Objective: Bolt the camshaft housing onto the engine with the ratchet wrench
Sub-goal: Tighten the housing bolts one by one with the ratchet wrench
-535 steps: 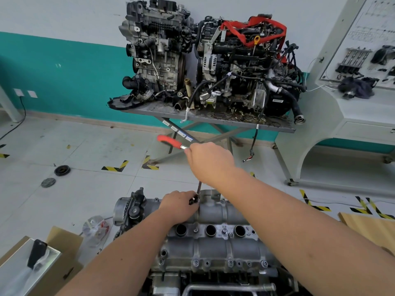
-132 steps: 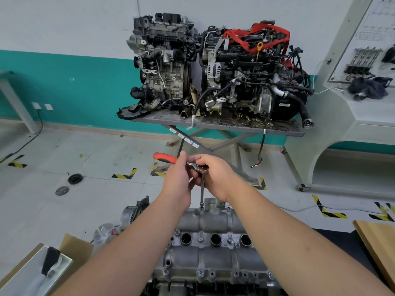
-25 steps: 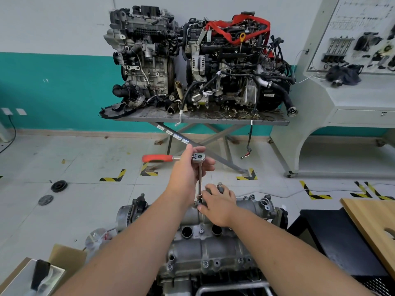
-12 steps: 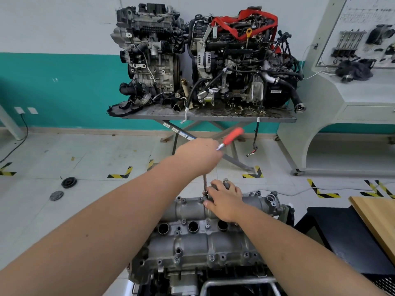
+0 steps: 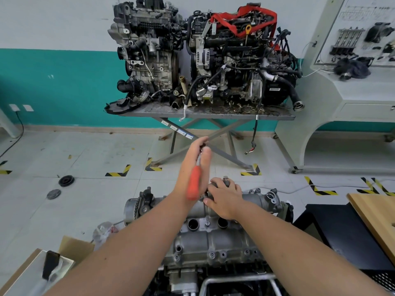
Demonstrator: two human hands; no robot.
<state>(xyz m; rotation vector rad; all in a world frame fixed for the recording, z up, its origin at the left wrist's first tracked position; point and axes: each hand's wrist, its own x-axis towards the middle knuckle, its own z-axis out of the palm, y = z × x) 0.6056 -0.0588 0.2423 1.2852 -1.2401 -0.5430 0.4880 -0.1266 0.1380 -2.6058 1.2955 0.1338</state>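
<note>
The ratchet wrench (image 5: 194, 184) has been swung round, its red handle now pointing back toward the person, gripped near the head by the left hand (image 5: 195, 165). The right hand (image 5: 224, 199), fingers curled, steadies the extension at the camshaft housing (image 5: 213, 238) atop the engine, so another tightening stroke seems underway.

Two engines (image 5: 205, 54) stand side by side on a grey scissor-leg table (image 5: 205, 114) against the far wall. Two dark discs (image 5: 62, 184), perhaps pulleys, lie on the floor at left, and a wooden board (image 5: 376, 216) sits at near right.

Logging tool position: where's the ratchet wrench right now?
Head view, centre: ratchet wrench in the left hand, orange handle pointing down, just left of the right hand on the camshaft housing.
</note>
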